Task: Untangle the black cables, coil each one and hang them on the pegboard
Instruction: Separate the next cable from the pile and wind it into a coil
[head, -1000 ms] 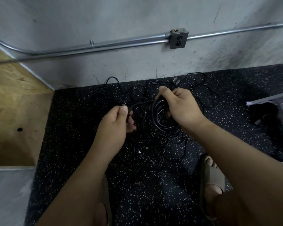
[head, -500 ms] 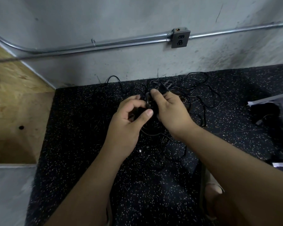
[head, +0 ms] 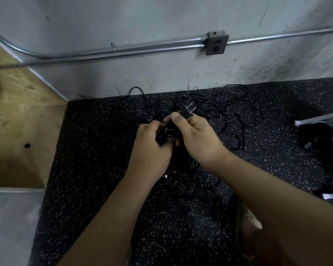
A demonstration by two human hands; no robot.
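Left hand (head: 150, 150) joined right hand (head: 199, 140) on coiled cable (head: 161, 135) near wall (head: 161, 73).

Wall (head: 161, 20): grey concrete, scuffed, smudged dark toward the right.
Conduit (head: 123, 51): metal pipe along the wall, curving upward at left.
Outlet box (head: 217, 44): grey metal, set on the conduit.
Floor (head: 96, 131): black, flecked white.
Plywood panel (head: 17, 112): left, beside the floor.
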